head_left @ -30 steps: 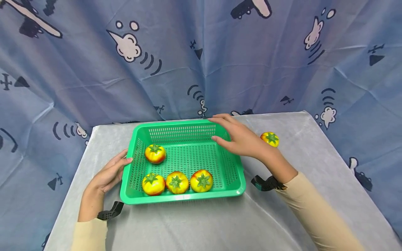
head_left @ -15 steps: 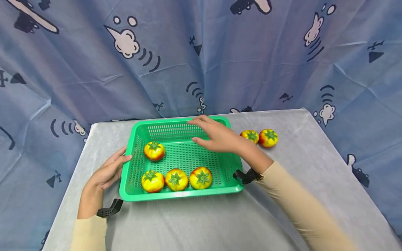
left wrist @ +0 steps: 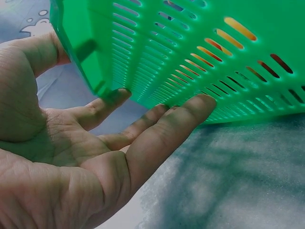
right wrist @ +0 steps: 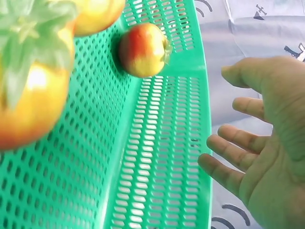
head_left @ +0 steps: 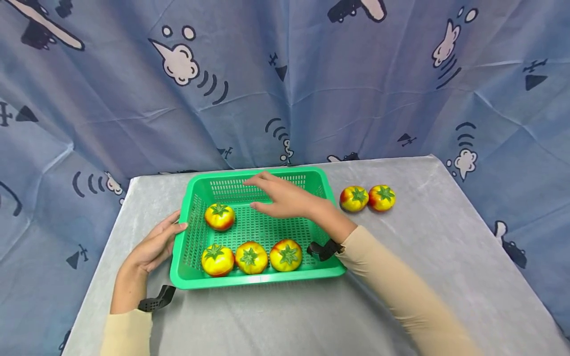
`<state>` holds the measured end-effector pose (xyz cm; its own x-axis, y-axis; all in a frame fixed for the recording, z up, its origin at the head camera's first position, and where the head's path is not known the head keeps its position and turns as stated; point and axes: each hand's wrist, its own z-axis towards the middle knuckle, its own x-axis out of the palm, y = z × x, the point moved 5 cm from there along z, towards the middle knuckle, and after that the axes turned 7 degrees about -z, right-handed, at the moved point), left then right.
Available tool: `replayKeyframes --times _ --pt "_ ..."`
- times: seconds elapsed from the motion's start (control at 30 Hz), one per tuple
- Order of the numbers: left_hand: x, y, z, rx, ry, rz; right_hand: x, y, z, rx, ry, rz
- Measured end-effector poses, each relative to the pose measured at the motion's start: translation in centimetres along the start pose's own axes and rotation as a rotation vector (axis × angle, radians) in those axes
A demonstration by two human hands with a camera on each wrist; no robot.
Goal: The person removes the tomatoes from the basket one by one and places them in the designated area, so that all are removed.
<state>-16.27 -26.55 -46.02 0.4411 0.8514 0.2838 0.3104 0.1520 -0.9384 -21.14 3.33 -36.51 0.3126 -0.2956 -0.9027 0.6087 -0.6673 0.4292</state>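
A green slotted plastic basket [head_left: 262, 279] sits on the table in the head view. Along its near side is a row of three yellow-red tomatoes with green leafy tops [head_left: 251, 258], and another tomato [head_left: 219, 217] lies farther back at the left. My left hand [head_left: 153, 247] holds the basket's left side, thumb on the rim; the left wrist view shows its fingers against the slotted outer wall [left wrist: 167, 71]. Over the basket's back half, my right hand [head_left: 285, 197] hovers with spread fingers and nothing in them. The right wrist view has these fingers by the basket's rim.
Two more tomatoes, one at the left [head_left: 354, 199] and one beside it [head_left: 381, 198], lie on the table to the right of the basket. A grey cloth [head_left: 445, 247] covers the table. Behind the table's back edge hangs a blue patterned curtain [head_left: 338, 113].
My right hand has moved left from the basket's right rim to above its middle, uncovering the second tomato on the table. The left hand and basket stay about the same.
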Motion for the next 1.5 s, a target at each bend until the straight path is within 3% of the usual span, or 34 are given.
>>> replayKeyframes --times 0.33,0.63,1.13,1.5 --pt "0.3 -0.2 0.2 0.003 0.006 0.005 1.9 1.0 2.0 -0.017 0.070 0.009" --pt "0.5 -0.2 0.4 -0.006 0.014 0.006 2.5 1.8 3.2 -0.035 0.080 0.002" --pt "0.5 0.5 -0.5 -0.010 0.035 -0.007 6.3 3.3 5.3 -0.040 0.157 0.029" --pt "0.4 -0.1 0.0 0.013 0.040 -0.016 7.1 3.1 6.4 -0.040 0.164 -0.040"
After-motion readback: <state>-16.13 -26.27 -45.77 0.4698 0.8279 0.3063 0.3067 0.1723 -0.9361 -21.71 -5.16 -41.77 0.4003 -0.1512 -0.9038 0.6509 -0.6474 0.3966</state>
